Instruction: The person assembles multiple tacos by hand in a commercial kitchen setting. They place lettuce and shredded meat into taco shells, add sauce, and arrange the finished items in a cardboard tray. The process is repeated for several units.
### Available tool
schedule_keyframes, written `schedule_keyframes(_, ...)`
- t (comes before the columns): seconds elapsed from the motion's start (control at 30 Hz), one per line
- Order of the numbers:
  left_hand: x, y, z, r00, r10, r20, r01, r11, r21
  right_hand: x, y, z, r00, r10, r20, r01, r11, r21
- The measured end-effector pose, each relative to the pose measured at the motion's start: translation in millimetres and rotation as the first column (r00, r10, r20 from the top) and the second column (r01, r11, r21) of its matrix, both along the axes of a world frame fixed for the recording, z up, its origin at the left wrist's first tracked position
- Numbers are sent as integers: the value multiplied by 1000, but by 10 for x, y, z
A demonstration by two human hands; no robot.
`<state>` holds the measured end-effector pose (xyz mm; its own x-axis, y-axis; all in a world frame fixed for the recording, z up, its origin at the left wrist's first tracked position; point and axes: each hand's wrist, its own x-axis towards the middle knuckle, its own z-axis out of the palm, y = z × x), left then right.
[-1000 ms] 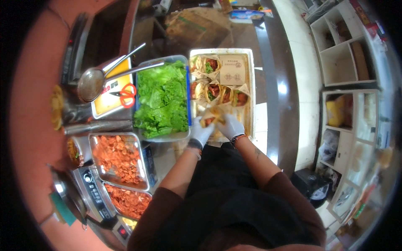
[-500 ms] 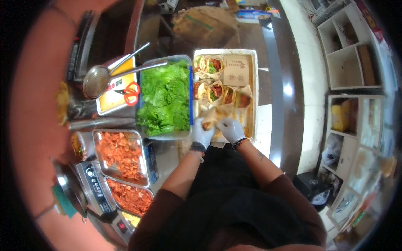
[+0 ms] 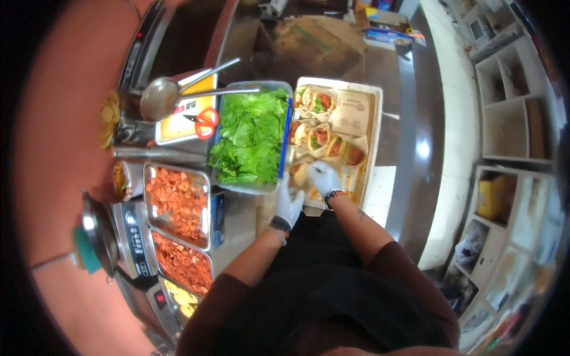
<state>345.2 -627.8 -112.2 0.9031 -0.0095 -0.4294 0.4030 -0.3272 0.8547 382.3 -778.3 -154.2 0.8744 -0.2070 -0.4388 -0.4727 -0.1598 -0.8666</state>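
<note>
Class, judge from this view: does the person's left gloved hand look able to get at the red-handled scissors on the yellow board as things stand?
Probably yes. The left gloved hand sits at the near edge of the steel tray of green lettuce; the red-handled scissors lie uncovered beyond its far-left corner, so reaching means passing over the lettuce.

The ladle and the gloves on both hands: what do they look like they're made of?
The ladle looks like polished metal, probably stainless steel: grey bowl with bright reflections. The left hand and right hand wear thin white gloves, smooth and close-fitting, likely latex or vinyl; which one cannot be told.
</note>
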Motion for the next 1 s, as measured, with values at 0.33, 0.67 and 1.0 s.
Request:
schedule_keyframes(0.33, -972, 1177, 734, 940, 324, 104, -321, 946, -47, -125, 146, -768, 967, -16, 254, -48, 969, 244)
schedule_keyframes(0.67, -1478, 1885, 868, 872, 473, 124, -470, 881, -57, 227, 119, -778, 976, 157, 149, -163, 986, 26)
schedule_keyframes(1.0, -1976, 3628, 1263, 713, 488, 503, -597, 799, 71, -281, 422, 182, 933, 212, 292, -40, 866, -499)
